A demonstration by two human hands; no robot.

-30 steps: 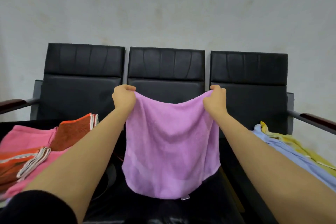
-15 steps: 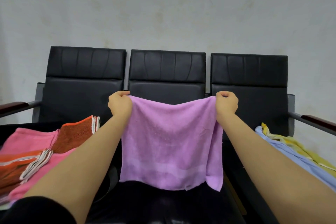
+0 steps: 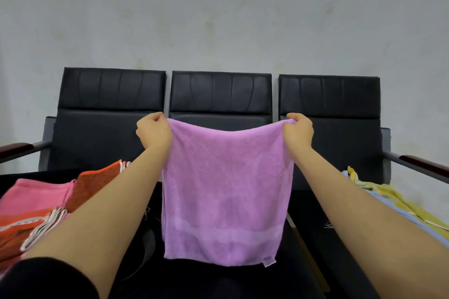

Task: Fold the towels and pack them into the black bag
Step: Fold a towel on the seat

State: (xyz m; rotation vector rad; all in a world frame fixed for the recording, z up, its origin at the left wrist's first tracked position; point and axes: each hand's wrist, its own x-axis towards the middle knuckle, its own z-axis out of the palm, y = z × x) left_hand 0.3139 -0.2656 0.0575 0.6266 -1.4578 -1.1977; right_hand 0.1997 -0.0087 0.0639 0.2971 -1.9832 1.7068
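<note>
A purple towel [image 3: 226,189] hangs flat in the air in front of the middle seat. My left hand [image 3: 153,132] pinches its top left corner and my right hand [image 3: 297,132] pinches its top right corner. The top edge sags a little between them, and a small label shows at the bottom right corner. Pink and orange towels [image 3: 38,204] lie in a pile on the left seat. A light blue towel [image 3: 398,213] and a yellow towel [image 3: 398,199] lie on the right seat. A dark shape with a strap [image 3: 145,250] lies below the purple towel; I cannot tell whether it is the black bag.
A row of three black padded chairs [image 3: 220,92] stands against a grey wall. Dark wooden armrests stick out at the left [image 3: 17,149] and right [image 3: 422,165] ends of the row.
My hands have moved apart and pulled the purple towel out wider. Its lower edge, curled and swinging before, now hangs straight.
</note>
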